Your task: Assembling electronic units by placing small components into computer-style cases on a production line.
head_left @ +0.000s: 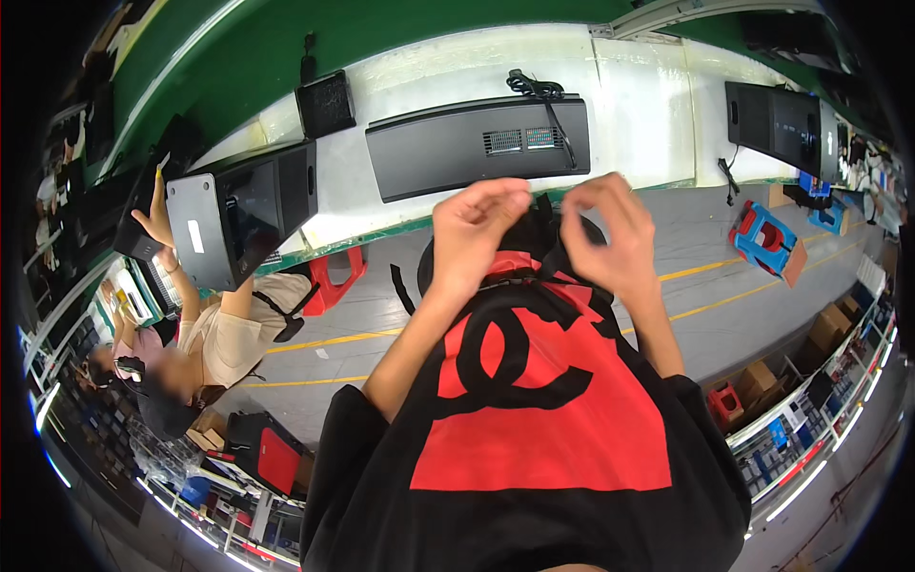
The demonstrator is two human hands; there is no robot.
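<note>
My left hand [479, 227] and my right hand [613, 232] are raised in front of my waist, close to the bench edge. The left thumb and fingertips are pressed together, and anything between them is too small to make out. On the right, the fingers curl toward the thumb in a ring shape, and what they hold, if anything, cannot be told. Black straps [546, 212] hang between and below both hands. Just past them a long dark appliance [429, 153] with two vent grilles lies on the white bench [658, 114]. Its coiled black power cord [534, 86] rests over its far edge.
At left another person [233, 329] holds up a dark flat-sided appliance [205, 234]. A black square box [326, 105] stands on the bench. Another dark appliance [777, 124] is at right. Red [334, 286] and blue-red stools [767, 243] stand on the floor.
</note>
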